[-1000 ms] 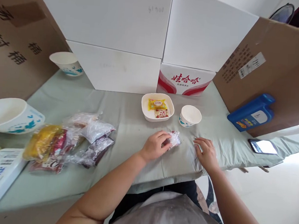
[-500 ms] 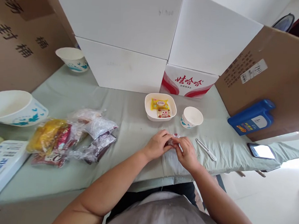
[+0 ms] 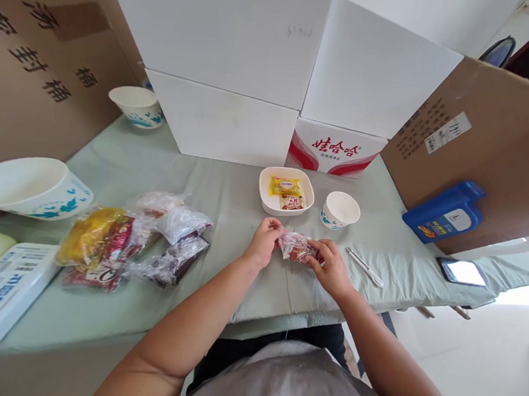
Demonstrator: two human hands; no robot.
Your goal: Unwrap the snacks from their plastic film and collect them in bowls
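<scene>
Between my two hands is a small clear plastic bag (image 3: 296, 248) with reddish-brown contents. My left hand (image 3: 263, 242) pinches the bag's left end with thumb and fingers. At the other end, my right hand (image 3: 330, 265) grips the bag, fingers bent over it. Just beyond them stands a square white bowl (image 3: 266, 207), with a yellow packet (image 3: 284, 186) and a cream-and-red packet (image 3: 291, 202) inside. To its right is a round paper bowl (image 3: 340, 210) with a teal leaf print. A white pen (image 3: 364, 267) lies right of my right hand.
Several plastic-wrapped packets (image 3: 170, 233) lie on the left. Beside them are a large paper bowl (image 3: 31, 189) and a white device (image 3: 7, 300). White boxes (image 3: 224, 121) wall off the back. A blue bottle (image 3: 446, 212) and a phone (image 3: 462, 271) are at right.
My left hand has moved left and slightly up, away from my right hand. The plastic bag, mostly covered before, now shows stretched between them. The camera view has shifted slightly.
</scene>
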